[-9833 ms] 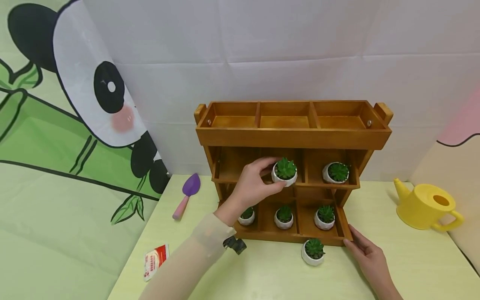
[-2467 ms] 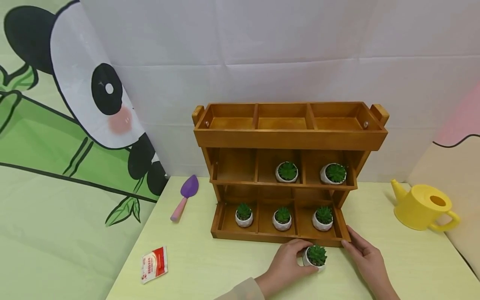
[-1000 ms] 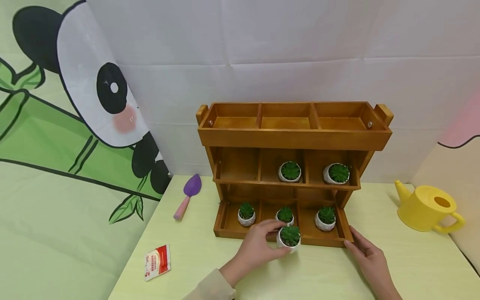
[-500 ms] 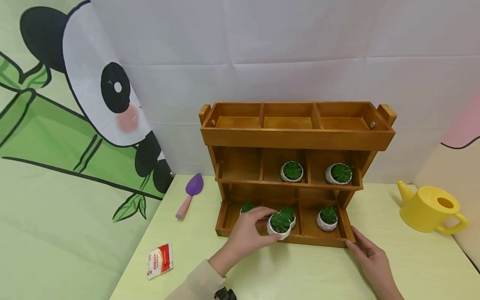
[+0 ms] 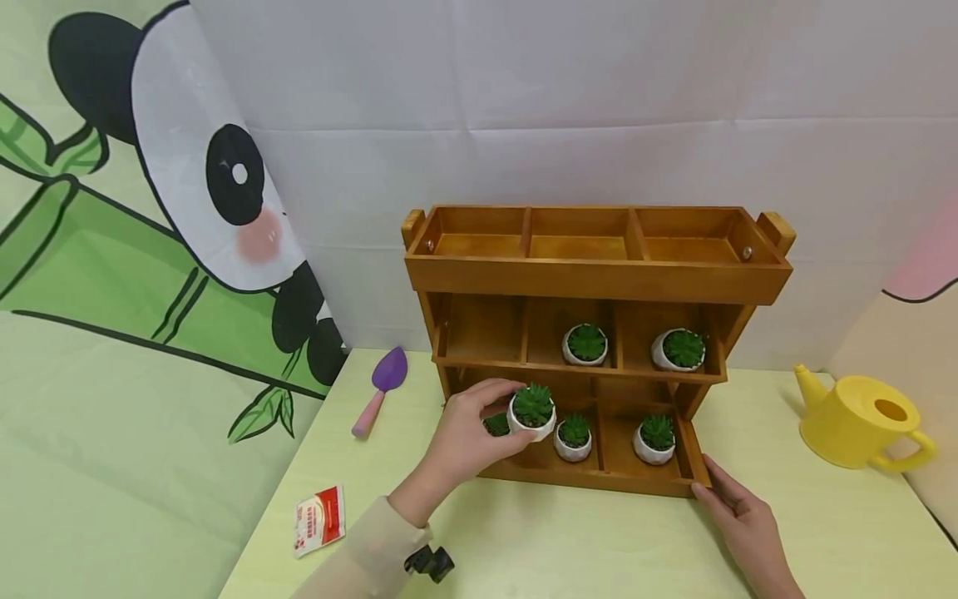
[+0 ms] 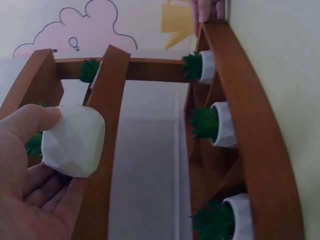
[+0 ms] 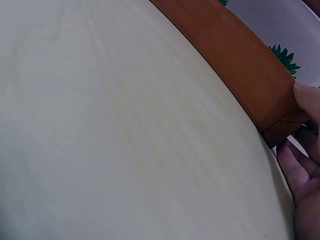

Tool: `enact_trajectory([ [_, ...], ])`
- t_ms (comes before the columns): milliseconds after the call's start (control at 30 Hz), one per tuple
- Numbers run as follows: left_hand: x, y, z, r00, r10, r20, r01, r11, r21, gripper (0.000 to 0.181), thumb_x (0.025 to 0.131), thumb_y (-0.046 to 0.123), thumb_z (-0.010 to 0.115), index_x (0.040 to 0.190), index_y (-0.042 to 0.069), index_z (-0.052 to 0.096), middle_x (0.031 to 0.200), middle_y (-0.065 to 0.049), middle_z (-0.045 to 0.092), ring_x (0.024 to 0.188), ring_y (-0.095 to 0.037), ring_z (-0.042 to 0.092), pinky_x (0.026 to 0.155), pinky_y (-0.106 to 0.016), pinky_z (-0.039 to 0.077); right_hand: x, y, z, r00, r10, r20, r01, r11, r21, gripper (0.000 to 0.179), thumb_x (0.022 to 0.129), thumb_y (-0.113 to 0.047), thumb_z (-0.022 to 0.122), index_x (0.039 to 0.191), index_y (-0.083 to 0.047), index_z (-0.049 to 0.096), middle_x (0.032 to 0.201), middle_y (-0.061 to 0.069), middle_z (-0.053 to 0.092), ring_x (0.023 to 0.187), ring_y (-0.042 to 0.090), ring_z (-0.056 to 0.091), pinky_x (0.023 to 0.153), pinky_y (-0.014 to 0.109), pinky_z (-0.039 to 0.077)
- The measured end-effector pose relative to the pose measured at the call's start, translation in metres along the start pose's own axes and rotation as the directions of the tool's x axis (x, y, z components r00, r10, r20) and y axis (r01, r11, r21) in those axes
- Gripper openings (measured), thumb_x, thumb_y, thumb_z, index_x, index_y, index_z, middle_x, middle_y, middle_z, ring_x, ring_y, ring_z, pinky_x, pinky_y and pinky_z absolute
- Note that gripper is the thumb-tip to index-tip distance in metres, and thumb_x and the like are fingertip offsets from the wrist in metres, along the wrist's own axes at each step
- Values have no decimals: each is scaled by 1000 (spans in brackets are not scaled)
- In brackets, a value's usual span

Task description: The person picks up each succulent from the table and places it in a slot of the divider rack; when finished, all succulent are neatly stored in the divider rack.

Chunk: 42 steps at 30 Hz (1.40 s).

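Observation:
My left hand (image 5: 467, 428) pinches a small potted succulent (image 5: 533, 408) by its white faceted pot, thumb in front and fingers behind. The pot is raised before the lower tier of the brown wooden plant shelf (image 5: 599, 279), upright in the head view. It partly covers the left succulent (image 5: 496, 425) of that tier. In the left wrist view the pot's white underside (image 6: 75, 142) faces the camera. My right hand (image 5: 748, 524) grips the shelf's lower right front corner (image 7: 285, 125), thumb on the front board.
The lower tier also holds a middle succulent (image 5: 573, 437) and a right succulent (image 5: 654, 438). Two more, a middle one (image 5: 585, 344) and a right one (image 5: 678, 349), stand on the second tier. A purple trowel (image 5: 383, 387), red-white packet (image 5: 319, 522) and yellow watering can (image 5: 861, 420) lie around.
My left hand set one succulent in the second tier's middle compartment, then took another from the table and carried it up and left. My right hand stays at the shelf corner.

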State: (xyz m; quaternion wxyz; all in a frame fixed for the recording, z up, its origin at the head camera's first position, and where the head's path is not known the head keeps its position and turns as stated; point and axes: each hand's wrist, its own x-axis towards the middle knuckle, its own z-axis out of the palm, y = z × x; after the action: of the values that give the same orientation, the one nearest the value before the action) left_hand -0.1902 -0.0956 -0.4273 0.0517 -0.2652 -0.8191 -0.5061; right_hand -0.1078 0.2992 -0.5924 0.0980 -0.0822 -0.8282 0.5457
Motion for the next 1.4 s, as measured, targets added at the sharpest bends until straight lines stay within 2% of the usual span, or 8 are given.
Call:
enact_trajectory([
  [133, 7, 5, -11, 999, 35, -29, -35, 999, -15, 54, 80, 16, 93, 130, 11, 71, 127, 4, 68, 115, -14, 67, 95, -34, 58, 0, 0, 0, 1000, -5, -2, 5, 1000, 12, 61, 103, -33, 68, 155, -5, 50, 150, 22, 49, 109, -16, 56, 86, 7, 50],
  [333, 18, 11, -25, 996, 60, -62, -60, 998, -1, 53, 82, 15, 92, 130, 15, 71, 126, 6, 68, 116, -11, 66, 97, -34, 57, 0, -1, -1, 1000, -12, -6, 12, 1000, 3, 61, 103, -33, 68, 155, -6, 50, 149, 22, 50, 108, -16, 57, 85, 8, 50],
  [500, 28, 14, -34, 993, 79, -86, -78, 997, 9, 53, 82, 15, 91, 131, 14, 70, 127, 5, 67, 118, -14, 65, 98, -37, 57, 0, 0, -1, 1000, -7, -5, 7, 1000, 1, 61, 103, -33, 68, 155, -6, 50, 148, 22, 50, 107, -16, 57, 84, 8, 51],
  [700, 42, 9, -45, 986, 115, -121, -114, 993, 14, 54, 83, 14, 91, 132, 12, 69, 127, 1, 67, 115, -17, 67, 96, -39, 58, 0, 0, 0, 1000, 11, 4, -11, 1000, 19, 62, 104, -33, 67, 155, -5, 49, 150, 21, 49, 107, -17, 56, 85, 8, 51],
  [867, 54, 0, -52, 978, 134, -161, -136, 991, -3, 55, 81, 11, 91, 132, 11, 70, 126, -3, 67, 115, -21, 68, 97, -37, 57, -1, -2, 1, 1000, 21, 10, -21, 1000, 17, 62, 103, -35, 67, 155, -5, 49, 150, 22, 49, 107, -17, 56, 84, 8, 51],
  [1033, 63, -7, -54, 977, 127, -174, -130, 992, -6, 55, 81, 11, 91, 131, 10, 70, 127, -5, 68, 117, -22, 67, 99, -35, 56, 0, -1, 1, 1000, 4, -2, -4, 1000, 6, 61, 104, -33, 67, 154, -4, 50, 149, 22, 50, 107, -17, 55, 85, 7, 50],
  [1233, 72, -12, -54, 984, 107, -142, -97, 992, 79, 54, 83, 11, 90, 132, 9, 69, 128, -4, 66, 119, -21, 67, 99, -30, 55, 0, 2, 1, 1000, -12, -14, 12, 1000, 8, 59, 104, -31, 68, 153, -3, 51, 148, 23, 51, 108, -16, 56, 85, 8, 50],
  [1400, 79, -14, -55, 993, 61, -102, -46, 988, 148, 55, 83, 15, 90, 133, 10, 68, 131, -5, 65, 121, -23, 67, 98, -29, 55, -1, 1, 1, 1000, -20, -13, 20, 1000, 12, 59, 104, -30, 68, 153, -3, 51, 147, 23, 51, 108, -15, 57, 85, 9, 51],
])
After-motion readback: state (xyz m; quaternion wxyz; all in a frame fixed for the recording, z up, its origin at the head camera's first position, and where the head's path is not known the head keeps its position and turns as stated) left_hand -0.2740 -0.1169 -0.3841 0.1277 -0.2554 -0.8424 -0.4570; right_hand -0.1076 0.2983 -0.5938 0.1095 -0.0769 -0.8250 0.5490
